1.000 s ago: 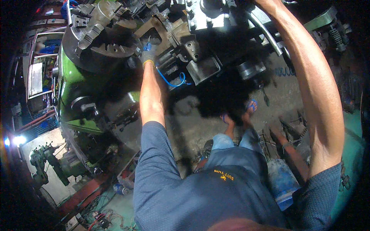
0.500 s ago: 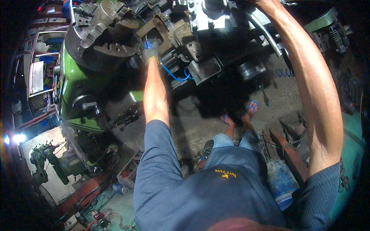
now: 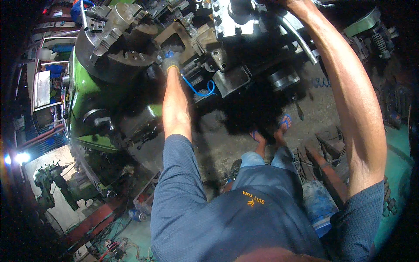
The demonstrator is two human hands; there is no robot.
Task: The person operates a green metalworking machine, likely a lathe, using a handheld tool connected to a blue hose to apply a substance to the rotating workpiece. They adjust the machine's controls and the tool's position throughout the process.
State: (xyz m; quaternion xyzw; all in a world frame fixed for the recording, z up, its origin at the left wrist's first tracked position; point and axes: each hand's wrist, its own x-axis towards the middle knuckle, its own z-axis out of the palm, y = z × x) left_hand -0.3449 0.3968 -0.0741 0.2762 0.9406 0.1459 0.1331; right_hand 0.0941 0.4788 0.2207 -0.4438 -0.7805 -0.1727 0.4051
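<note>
My left hand [image 3: 172, 61], in a grey glove with a yellow cuff, is closed around a blue air blow gun [image 3: 168, 53]. It is held at a rectangular metal opening [image 3: 181, 37] on a lathe, right of the big jawed chuck [image 3: 107, 48]. A thin blue hose [image 3: 198, 92] loops away from beside the wrist. My bare right arm reaches far up. The right hand [image 3: 293, 2] is at the top edge beside the bright tool post [image 3: 238, 29], its fingers cut off and hidden.
The green lathe headstock [image 3: 85, 91] stands left. A curved metal pipe [image 3: 300, 39] and a dark boxy part [image 3: 233, 81] are near my arms. A blue-stained bucket [image 3: 318, 203] stands by my legs. Cables [image 3: 118, 249] lie on the floor lower left.
My left hand has shifted slightly downward at the opening. The blue hose now forms a rounder, more open loop. My right arm has moved slightly left.
</note>
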